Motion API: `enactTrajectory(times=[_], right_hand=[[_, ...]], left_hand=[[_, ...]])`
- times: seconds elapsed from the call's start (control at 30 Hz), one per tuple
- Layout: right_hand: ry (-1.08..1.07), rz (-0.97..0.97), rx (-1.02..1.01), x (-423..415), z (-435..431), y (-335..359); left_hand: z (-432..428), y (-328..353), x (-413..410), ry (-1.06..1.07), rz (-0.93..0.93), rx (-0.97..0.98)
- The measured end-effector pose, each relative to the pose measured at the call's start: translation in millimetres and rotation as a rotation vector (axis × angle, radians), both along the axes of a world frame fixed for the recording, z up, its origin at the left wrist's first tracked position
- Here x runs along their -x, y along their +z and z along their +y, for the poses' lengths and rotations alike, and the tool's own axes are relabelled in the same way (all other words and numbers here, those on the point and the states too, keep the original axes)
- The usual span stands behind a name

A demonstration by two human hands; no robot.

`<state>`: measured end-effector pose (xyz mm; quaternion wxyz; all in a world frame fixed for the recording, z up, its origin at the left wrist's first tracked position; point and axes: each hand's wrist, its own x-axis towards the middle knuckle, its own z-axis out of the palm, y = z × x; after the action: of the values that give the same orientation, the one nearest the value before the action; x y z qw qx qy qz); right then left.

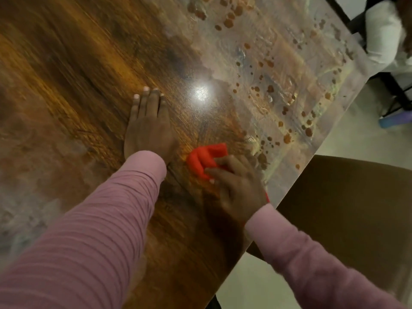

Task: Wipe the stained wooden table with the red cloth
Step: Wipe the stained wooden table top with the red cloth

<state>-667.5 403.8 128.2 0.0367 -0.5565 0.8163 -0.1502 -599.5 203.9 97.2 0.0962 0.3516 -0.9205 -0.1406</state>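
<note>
The wooden table [73,90] fills most of the view. Its far right part carries a whitish smeared film with several brown spots [278,90]. My left hand [148,128] lies flat on the bare wood, fingers straight and together. To its right, my right hand [236,188] grips the bunched red cloth [204,158] and holds it down on the tabletop at the near edge of the smeared area. Part of the cloth is hidden under that hand.
The table's right edge [296,186] runs diagonally from upper right to lower centre. A dark brown chair seat [343,208] stands beside it over pale floor. A person in white clothing [383,34] sits at the far right corner.
</note>
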Motion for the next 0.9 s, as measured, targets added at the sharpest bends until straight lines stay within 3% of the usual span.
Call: enactTrajectory(times=[0.07, 0.13, 0.3, 0.43, 0.53, 0.63, 0.77, 0.9], right_hand=[[0.119, -0.005, -0.032, -4, 11, 1], [0.102, 0.05, -0.065, 13, 9, 3], [-0.493, 0.005, -0.006, 46, -11, 3], [-0.655, -0.039, 0.045, -18, -1, -3], [-0.654, -0.071, 0.019, -67, 14, 0], [-0.772, -0.027, 0.022, -58, 25, 2], [-1.204, -0.011, 0.019, -8, 35, 3], [-1.342, 0.012, 0.047, -11, 30, -4]], left_hand=[[1, 0, 0, -0.019, 0.006, 0.002], [0, 0, -1, -0.031, 0.004, 0.014], [1, 2, -1, -0.106, 0.031, 0.007], [9, 11, -1, -0.274, 0.03, 0.023], [41, 20, 2, -0.464, 0.0, -0.005], [76, 24, 14, -0.573, 0.003, -0.056], [88, 15, 21, -0.649, -0.074, -0.054], [88, 10, 20, -0.682, -0.104, -0.043]])
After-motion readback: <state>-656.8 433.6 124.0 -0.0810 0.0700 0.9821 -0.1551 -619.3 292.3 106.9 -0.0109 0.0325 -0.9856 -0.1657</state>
